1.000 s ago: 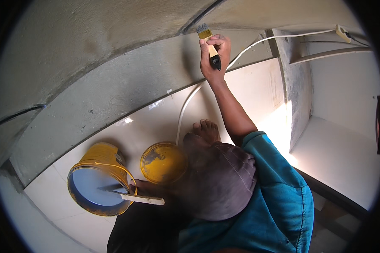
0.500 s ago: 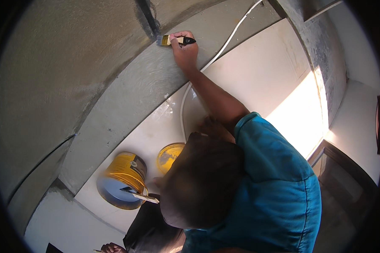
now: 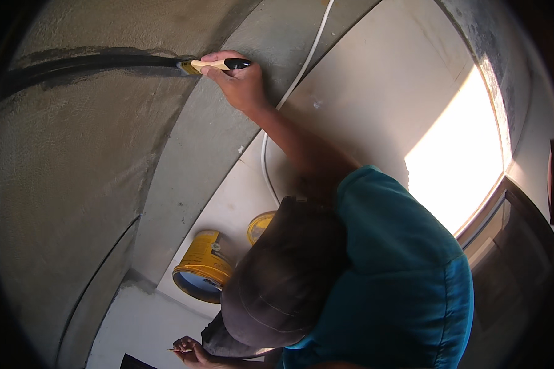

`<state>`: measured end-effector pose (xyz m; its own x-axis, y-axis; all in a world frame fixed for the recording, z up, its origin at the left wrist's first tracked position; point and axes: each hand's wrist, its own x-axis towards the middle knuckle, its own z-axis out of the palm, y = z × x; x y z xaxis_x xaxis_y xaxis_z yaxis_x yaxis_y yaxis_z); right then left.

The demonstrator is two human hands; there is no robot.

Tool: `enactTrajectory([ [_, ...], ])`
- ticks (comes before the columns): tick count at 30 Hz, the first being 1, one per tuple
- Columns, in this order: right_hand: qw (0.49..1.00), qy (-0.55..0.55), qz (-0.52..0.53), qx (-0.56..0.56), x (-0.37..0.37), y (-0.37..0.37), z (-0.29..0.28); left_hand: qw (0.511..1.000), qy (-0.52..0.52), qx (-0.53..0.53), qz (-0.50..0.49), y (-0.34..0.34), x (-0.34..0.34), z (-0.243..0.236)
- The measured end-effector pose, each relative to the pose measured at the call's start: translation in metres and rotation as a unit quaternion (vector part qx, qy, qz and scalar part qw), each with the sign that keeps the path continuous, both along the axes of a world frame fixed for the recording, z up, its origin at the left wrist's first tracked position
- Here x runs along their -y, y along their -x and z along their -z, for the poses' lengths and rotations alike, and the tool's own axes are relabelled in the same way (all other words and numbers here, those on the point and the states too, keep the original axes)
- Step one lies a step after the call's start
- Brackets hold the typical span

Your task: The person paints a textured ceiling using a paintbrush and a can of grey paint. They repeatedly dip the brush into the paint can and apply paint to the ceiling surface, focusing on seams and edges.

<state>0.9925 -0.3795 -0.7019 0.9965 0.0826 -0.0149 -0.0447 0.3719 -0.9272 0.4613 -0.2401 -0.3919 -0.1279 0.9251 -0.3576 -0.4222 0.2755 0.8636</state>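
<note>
My right hand (image 3: pixel 239 86) is closed on a flat paintbrush (image 3: pixel 215 64) with a pale wooden handle and a black grip end. Its bristles rest at the right end of a dark band (image 3: pixel 111 63) on the brown wall surface (image 3: pixel 92 141), beside a smooth grey strip (image 3: pixel 178 160). Low in the picture, my left hand (image 3: pixel 191 352) has its fingers curled, with a thin tip poking out that is too small to name. Between my hands stands a yellow bucket (image 3: pixel 206 255), with part of its pale inside showing.
A yellow lid-like disc (image 3: pixel 260 226) is partly hidden behind dark cloth (image 3: pixel 283 277). A white cable (image 3: pixel 308 58) crosses the grey strip and the pale floor (image 3: pixel 375 92). Bright sunlight lies at the right. A thin black line (image 3: pixel 98 277) runs along the lower left wall.
The view has shifted, so more of the dark band shows. My right hand with the paintbrush sits further left in the picture. My left hand shows more fully, and the bucket's wooden-handled tool is hidden.
</note>
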Motion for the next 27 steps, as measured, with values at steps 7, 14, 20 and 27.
enactTrajectory([
  [7, 0.996, 0.05, -0.037, -0.064, 0.024, -0.013, 0.01, 0.996, 0.072, 0.049, -0.003, 0.032, -0.028, -0.013],
  [14, 0.991, -0.047, -0.057, 0.116, 0.008, -0.038, -0.104, 0.997, 0.02, 0.06, 0.04, 0.05, -0.032, 0.002],
  [20, 0.952, -0.228, -0.064, 0.196, 0.002, -0.06, -0.179, 0.989, -0.007, 0.101, 0.105, 0.07, -0.032, 0.003],
  [27, 0.948, -0.287, -0.073, -0.119, 0.005, -0.024, -0.011, 0.986, -0.026, 0.097, 0.135, 0.049, -0.018, -0.013],
])
